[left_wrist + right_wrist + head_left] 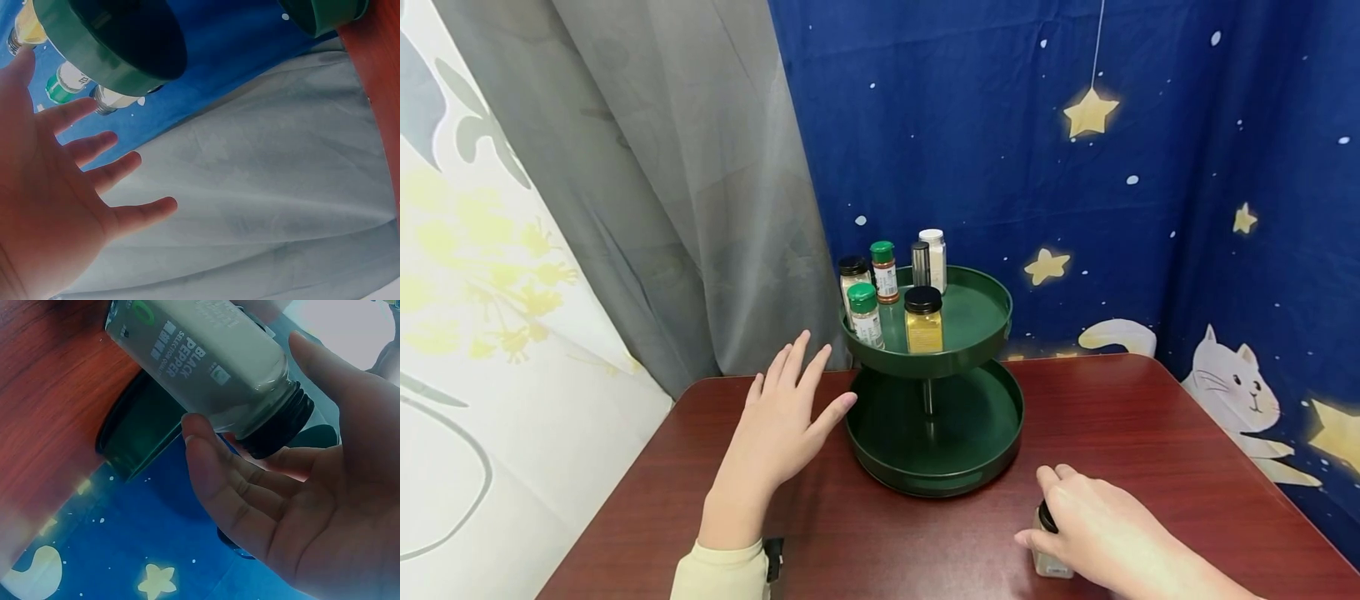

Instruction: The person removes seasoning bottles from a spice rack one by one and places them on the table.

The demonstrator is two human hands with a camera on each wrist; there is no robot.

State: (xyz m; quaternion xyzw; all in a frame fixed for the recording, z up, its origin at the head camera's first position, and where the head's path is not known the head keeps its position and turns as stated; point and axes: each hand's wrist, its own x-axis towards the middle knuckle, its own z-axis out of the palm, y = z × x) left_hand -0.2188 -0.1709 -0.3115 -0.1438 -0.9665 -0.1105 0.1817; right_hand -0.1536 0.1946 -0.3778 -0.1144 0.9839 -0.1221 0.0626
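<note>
A black pepper jar (206, 356) with a black lid stands on the table at the front right. Around its lid end, my right hand (1101, 521) reaches with fingers spread. In the right wrist view, the fingertips overlap the jar's side, while a gap shows between thumb and jar. My left hand (782, 425) hovers palm down, fingers spread, left of the green two-tier turntable (940, 479), holding nothing. On its upper tier are a yellow jar with a black lid (923, 321), two green-capped shakers (867, 317), and another black-lidded jar (853, 271).
A white-capped bottle (934, 258) and a slim dark-capped container (921, 265) stand at the back of the upper tier. The reddish-brown table (1097, 417) ends at a gray curtain (700, 208) and a blue star-patterned curtain (970, 125).
</note>
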